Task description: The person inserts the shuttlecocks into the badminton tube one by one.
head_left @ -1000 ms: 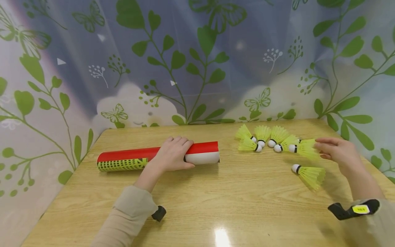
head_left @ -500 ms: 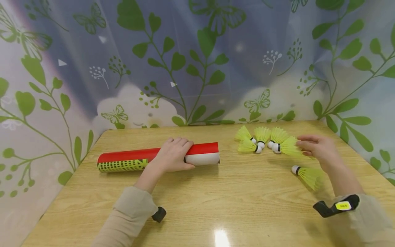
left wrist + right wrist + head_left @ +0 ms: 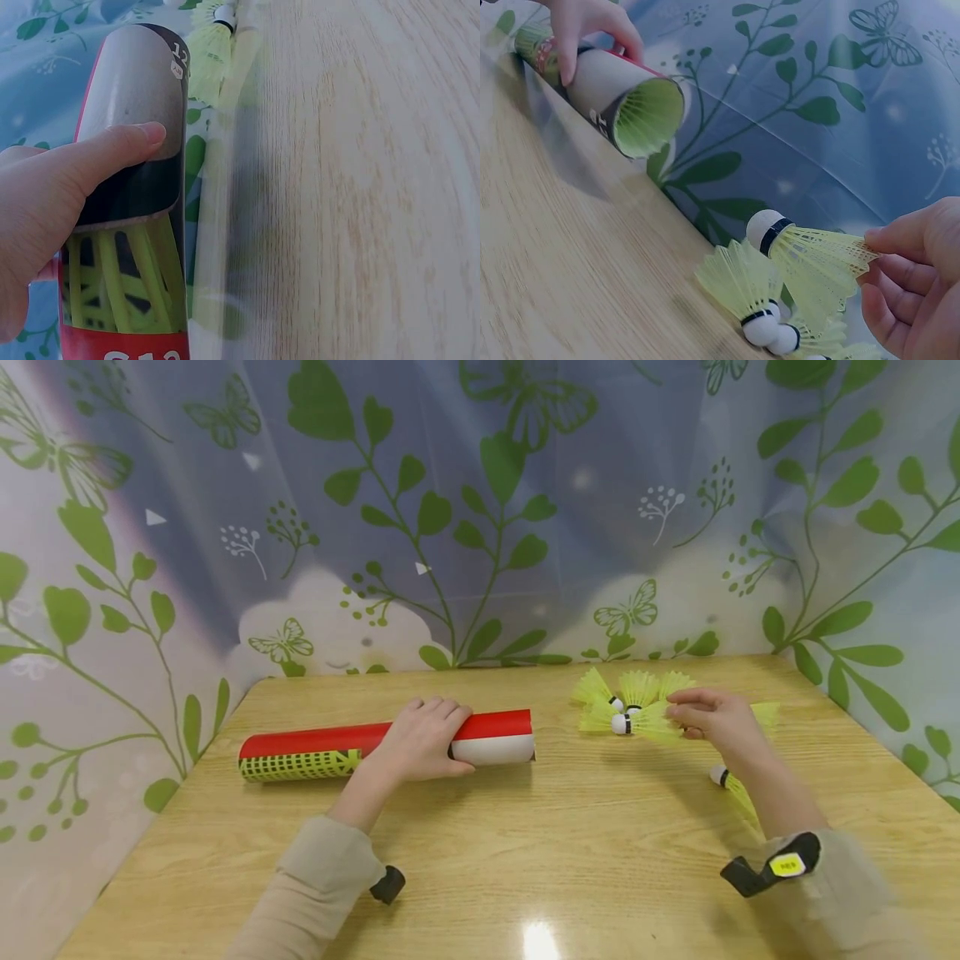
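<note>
My left hand (image 3: 420, 739) grips a red, white and yellow-green shuttlecock tube (image 3: 495, 747) lying on its side. The right wrist view shows its near end uncovered, with a yellow shuttlecock skirt (image 3: 646, 124) visible inside. In my right hand (image 3: 720, 722), thumb and fingers pinch the skirt edge of a yellow shuttlecock (image 3: 810, 259). Its white cork points left, toward the tube, and it is held above the table. Behind and below it lie several other yellow shuttlecocks (image 3: 592, 685). One lone shuttlecock (image 3: 722, 777) lies nearer, partly hidden by my right wrist.
The wooden table (image 3: 525, 843) meets a leaf-patterned curtain (image 3: 525, 568) at the back. Another shuttlecock skirt (image 3: 767, 714) shows just right of my right hand. Black camera mounts sit on both wrists, one (image 3: 388, 885) near the left cuff.
My right hand has carried the pinched shuttlecock leftward from the right side, passing in front of the shuttlecock group. My left hand and the tube have stayed in place.
</note>
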`<state>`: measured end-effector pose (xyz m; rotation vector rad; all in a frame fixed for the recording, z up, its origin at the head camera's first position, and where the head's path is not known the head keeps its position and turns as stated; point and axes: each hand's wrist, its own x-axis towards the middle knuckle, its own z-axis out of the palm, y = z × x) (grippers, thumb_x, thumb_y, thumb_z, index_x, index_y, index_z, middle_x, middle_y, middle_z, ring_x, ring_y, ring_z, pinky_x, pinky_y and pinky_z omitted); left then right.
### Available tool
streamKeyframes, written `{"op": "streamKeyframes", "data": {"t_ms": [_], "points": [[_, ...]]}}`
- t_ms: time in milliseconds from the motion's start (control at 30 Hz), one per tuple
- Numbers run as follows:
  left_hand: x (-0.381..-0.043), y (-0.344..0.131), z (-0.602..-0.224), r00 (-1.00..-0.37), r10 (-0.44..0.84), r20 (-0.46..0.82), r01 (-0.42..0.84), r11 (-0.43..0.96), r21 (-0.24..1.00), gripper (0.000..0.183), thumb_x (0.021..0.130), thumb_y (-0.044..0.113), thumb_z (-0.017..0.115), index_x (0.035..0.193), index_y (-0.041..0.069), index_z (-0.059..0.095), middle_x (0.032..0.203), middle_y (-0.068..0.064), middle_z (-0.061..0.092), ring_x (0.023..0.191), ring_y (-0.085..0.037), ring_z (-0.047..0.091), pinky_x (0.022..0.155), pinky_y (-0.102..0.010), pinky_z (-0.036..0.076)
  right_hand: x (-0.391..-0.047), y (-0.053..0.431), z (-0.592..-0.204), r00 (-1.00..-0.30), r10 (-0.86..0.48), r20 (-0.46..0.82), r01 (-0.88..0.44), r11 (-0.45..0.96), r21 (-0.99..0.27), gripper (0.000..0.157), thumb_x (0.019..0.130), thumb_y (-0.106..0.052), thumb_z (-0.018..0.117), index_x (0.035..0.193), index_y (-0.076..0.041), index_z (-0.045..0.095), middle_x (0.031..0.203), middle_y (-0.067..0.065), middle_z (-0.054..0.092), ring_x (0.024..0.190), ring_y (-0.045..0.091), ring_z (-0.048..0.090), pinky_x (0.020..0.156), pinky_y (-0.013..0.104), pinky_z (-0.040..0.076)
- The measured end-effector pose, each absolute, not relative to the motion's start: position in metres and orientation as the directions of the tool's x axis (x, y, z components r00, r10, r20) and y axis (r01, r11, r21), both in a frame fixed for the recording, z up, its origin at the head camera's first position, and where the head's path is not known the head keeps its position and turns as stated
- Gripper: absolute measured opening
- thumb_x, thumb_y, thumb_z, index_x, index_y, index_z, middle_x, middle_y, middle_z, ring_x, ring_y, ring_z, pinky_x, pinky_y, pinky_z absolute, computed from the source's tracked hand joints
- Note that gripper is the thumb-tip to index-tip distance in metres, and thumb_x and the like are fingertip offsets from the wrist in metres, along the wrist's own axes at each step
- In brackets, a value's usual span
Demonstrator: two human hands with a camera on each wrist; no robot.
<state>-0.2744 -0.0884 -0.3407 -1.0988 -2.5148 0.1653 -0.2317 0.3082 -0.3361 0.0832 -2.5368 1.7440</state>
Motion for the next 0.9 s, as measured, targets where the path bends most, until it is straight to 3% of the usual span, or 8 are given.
{"op": "streamKeyframes", "data": {"t_ms": [333, 667, 900], "points": [[-0.275, -0.087, -0.341, -0.611, 0.727, 0.313, 0.683, 0.684, -0.256, 0.071, 0.070, 0.057, 0.070, 0.120, 0.010, 0.056, 0.110, -0.003, 0.060, 0.099, -0.021, 0.054, 0.079, -0.037, 0.041, -0.237, 0.279, -0.331, -0.996, -0.051, 0.070, -0.084, 0.362, -0.928, 0.048, 0.092, -0.027, 0.058, 0.125, 0.006, 0.050, 0.097, -0.009, 0.062, 0.085, 0.007, 0.057, 0.077, 0.029, 0.050], [-0.274, -0.086, -0.342, -0.607, 0.728, 0.318, 0.682, 0.683, -0.262, 0.070, 0.069, 0.057, 0.071, 0.119, 0.010, 0.057, 0.109, -0.003, 0.060, 0.099, -0.021, 0.055, 0.078, -0.036, 0.042, -0.236, 0.253, -0.328, -0.991, -0.095, 0.091, -0.117, 0.323, -0.939, 0.042, 0.091, -0.018, 0.060, 0.120, 0.011, 0.052, 0.099, 0.004, 0.066, 0.080, 0.008, 0.059, 0.072, 0.031, 0.050], [-0.274, -0.085, -0.343, -0.607, 0.728, 0.318, 0.681, 0.683, -0.263, 0.070, 0.070, 0.057, 0.070, 0.119, 0.010, 0.056, 0.109, -0.003, 0.060, 0.098, -0.021, 0.054, 0.077, -0.036, 0.041, -0.239, 0.241, -0.332, -0.992, -0.110, 0.070, -0.102, 0.324, -0.941, 0.041, 0.090, -0.020, 0.061, 0.121, 0.007, 0.054, 0.102, 0.006, 0.065, 0.083, 0.009, 0.059, 0.077, 0.036, 0.050]]}}
